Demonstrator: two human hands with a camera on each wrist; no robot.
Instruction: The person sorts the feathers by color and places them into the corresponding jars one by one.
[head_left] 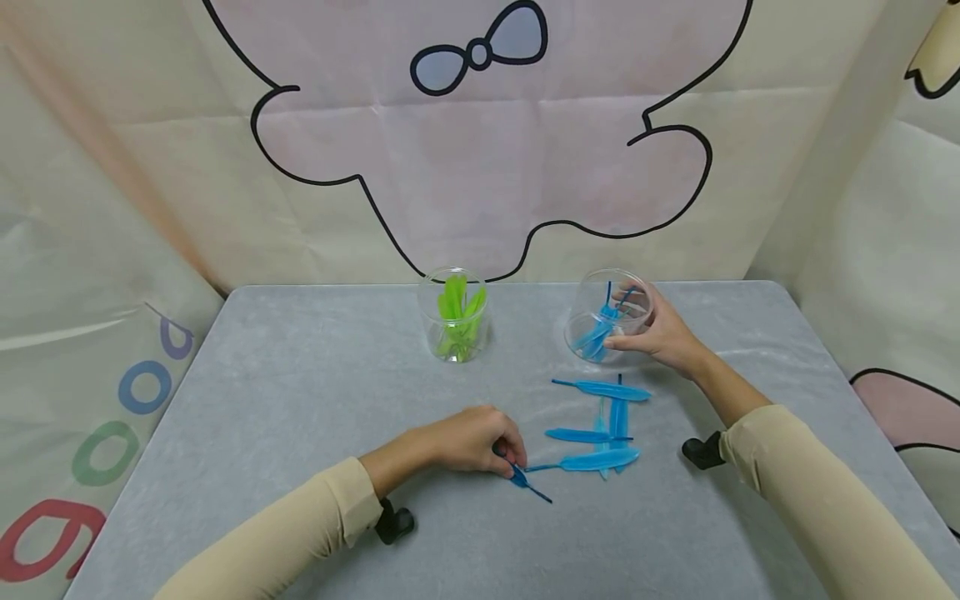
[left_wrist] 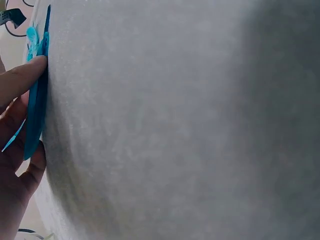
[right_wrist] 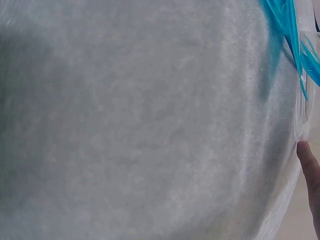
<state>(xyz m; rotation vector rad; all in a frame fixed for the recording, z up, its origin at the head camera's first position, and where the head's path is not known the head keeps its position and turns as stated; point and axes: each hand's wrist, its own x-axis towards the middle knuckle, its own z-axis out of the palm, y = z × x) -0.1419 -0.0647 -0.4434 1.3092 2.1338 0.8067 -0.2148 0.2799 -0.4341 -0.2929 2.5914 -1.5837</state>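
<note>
Hanging behind everything, a pale printed backdrop (head_left: 480, 150) meets the far side of a table (head_left: 337, 358) covered in grey cloth; over the cloth reach two bare hands, the right hand (head_left: 663, 337) farther from the person, its thumb and fingers curled round a clear cup (head_left: 576, 323) that appears tilted, mouth leaning toward that hand, though I cannot tell whether its base touches the cloth; the left hand (head_left: 472, 442) is low and nearer the person, thumb and fingertips pinching one dark blue feather (head_left: 519, 477); a second cup (head_left: 430, 329) stands upright well to the left of the first, green feathers (head_left: 455, 312) inside it, while several blue feathers (head_left: 595, 337) rest in the tilted one; on the near side of that cup lie loose blue feathers (head_left: 611, 389), three roughly crosswise and overlapping others that run away from the person; the pinched feather is just left of this group, its long axis slanting, quill pointing right and toward the person; the left hand is nearer the group's closest crosswise feather, the right hand nearer its farthest; whether the left fingertips touch that closest quill, I cannot tell.
</note>
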